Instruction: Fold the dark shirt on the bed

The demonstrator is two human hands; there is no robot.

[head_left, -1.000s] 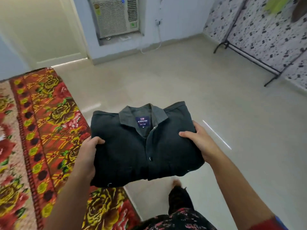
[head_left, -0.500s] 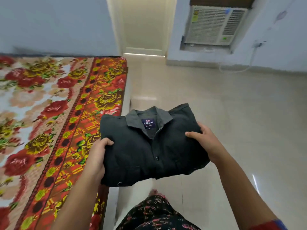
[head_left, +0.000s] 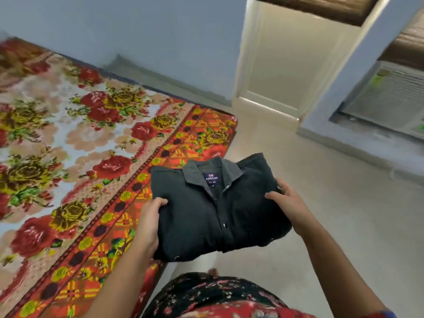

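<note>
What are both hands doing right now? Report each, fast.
Left hand: closed on the folded dark shirt, left edge.
Right hand: closed on its right edge.

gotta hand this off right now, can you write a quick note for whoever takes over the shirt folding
Left hand: grips the left edge of the folded dark shirt, thumb on top.
Right hand: grips the right edge the same way.
Shirt: folded into a compact rectangle, collar and label up, held in the air over the bed's edge and the floor, not resting on anything.
Bed: floral cover, to the left of the shirt.
Done: the folding looks complete.
Left: probably just set the shirt down flat on the bed and let go.
</note>
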